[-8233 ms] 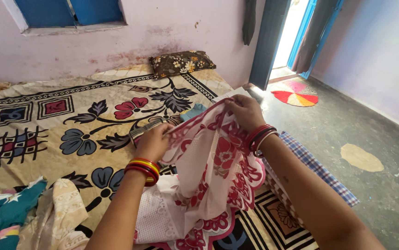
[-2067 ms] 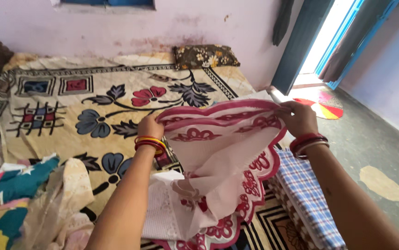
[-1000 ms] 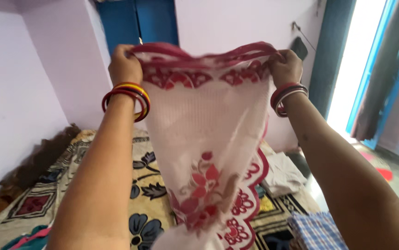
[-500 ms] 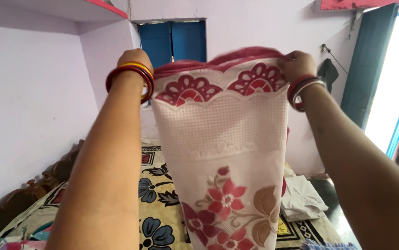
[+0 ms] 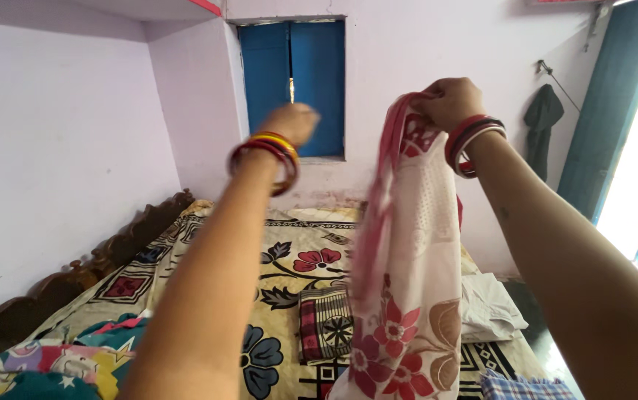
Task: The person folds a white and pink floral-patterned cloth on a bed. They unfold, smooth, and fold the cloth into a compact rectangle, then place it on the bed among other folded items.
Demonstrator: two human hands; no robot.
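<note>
Fingers of the right hand [image 5: 449,100] pinch the pink flowered cloth [image 5: 411,259] high over the bed [image 5: 289,244], while the blurred left hand [image 5: 293,122] looks curled and empty, so a firm pinch seems best.

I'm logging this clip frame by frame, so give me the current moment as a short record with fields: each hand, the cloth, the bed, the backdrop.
left hand: raised, blurred, holding nothing that shows; red and yellow bangles at the wrist
right hand: raised, gripping the top edge of the cloth
cloth: white cloth with red floral border, hanging down bunched
bed: patterned bedsheet; folded dark patterned cloth; folded white cloth
backdrop: blue shuttered window, pink wall
</note>
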